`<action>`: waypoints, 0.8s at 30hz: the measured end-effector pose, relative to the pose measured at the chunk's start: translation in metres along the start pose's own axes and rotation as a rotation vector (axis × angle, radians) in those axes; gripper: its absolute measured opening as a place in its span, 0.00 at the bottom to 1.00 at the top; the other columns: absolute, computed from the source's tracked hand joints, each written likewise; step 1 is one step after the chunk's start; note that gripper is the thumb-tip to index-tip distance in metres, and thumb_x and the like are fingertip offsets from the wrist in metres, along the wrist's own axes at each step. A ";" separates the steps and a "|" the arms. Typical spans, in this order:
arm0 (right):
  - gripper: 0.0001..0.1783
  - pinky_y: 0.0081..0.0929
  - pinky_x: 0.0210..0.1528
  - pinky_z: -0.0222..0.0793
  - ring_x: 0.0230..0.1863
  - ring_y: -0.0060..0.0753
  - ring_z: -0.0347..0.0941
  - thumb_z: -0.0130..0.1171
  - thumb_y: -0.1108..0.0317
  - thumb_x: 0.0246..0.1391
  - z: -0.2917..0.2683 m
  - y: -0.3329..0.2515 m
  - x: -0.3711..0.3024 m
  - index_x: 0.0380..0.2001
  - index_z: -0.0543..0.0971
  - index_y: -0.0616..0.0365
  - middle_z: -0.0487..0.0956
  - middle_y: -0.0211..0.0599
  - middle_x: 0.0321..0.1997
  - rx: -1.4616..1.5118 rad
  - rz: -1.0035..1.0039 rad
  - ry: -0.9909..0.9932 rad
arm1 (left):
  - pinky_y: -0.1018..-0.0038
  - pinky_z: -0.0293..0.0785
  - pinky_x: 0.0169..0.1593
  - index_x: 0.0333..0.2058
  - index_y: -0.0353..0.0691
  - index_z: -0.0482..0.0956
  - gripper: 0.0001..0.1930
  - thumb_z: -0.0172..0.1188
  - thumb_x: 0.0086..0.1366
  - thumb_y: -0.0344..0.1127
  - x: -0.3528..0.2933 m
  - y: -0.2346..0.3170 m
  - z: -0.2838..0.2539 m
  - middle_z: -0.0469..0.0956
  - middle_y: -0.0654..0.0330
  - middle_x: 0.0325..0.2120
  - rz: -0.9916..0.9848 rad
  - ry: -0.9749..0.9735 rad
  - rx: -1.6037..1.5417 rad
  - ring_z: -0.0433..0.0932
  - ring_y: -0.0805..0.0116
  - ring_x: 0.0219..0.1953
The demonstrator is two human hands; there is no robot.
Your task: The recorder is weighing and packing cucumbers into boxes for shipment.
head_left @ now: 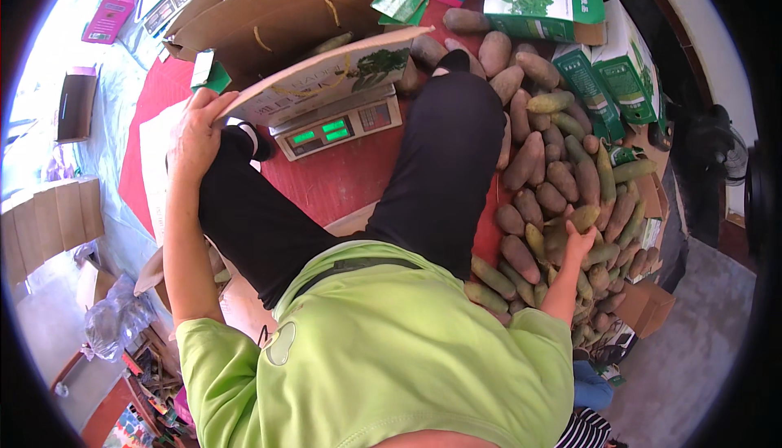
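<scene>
Here, my left grip [197, 137] is pinching the box [330, 76], its dark lettering [301, 99] facing me, its long axis slanting up rightward above the scale [334, 134]; my right grip [579, 242] is holding a gourd [584, 217] on the pile [562, 179].

At the left hand [194, 134], gripped by the near left corner: a cardboard box [314, 90], open-topped, brown inside, pale and printed outside, with cord handles, on a scale [334, 132] with green-lit displays; inside, a long greenish vegetable [331, 43]. In the right hand [579, 242], over the heaped vegetables [562, 179]: a plump yellow-green one [584, 217].
</scene>
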State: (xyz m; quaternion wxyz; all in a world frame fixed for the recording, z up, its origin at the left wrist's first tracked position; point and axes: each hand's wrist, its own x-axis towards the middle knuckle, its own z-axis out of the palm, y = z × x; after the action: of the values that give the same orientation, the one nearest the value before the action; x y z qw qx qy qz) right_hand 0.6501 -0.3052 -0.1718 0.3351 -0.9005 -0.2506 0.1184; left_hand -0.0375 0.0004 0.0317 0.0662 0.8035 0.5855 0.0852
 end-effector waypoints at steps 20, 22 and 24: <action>0.29 0.29 0.51 0.71 0.47 0.28 0.74 0.69 0.77 0.40 0.140 -0.545 -0.096 0.48 0.71 0.60 0.76 0.36 0.45 0.899 -0.838 -0.849 | 0.63 0.71 0.43 0.43 0.46 0.80 0.16 0.53 0.56 0.24 -0.005 -0.003 -0.005 0.72 0.58 0.33 -0.013 0.019 0.011 0.74 0.56 0.40; 0.29 0.31 0.53 0.69 0.49 0.27 0.73 0.67 0.78 0.43 0.150 -0.563 -0.115 0.51 0.70 0.60 0.75 0.33 0.47 0.773 -0.865 -0.955 | 0.63 0.71 0.42 0.43 0.46 0.80 0.17 0.53 0.56 0.23 -0.005 -0.003 -0.006 0.72 0.58 0.33 0.001 0.014 0.009 0.74 0.56 0.39; 0.28 0.30 0.51 0.70 0.47 0.27 0.73 0.67 0.78 0.42 0.169 -0.573 -0.123 0.49 0.71 0.59 0.75 0.32 0.44 0.660 -0.863 -1.015 | 0.63 0.71 0.42 0.43 0.46 0.80 0.17 0.53 0.56 0.23 -0.004 -0.003 -0.006 0.72 0.58 0.33 0.000 0.019 0.006 0.74 0.56 0.39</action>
State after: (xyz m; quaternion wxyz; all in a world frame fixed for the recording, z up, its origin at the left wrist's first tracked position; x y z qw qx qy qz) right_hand 0.2683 0.0937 0.0867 0.4481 -0.4090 -0.6576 0.4467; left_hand -0.0430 -0.0027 0.0362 0.0581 0.8028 0.5863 0.0909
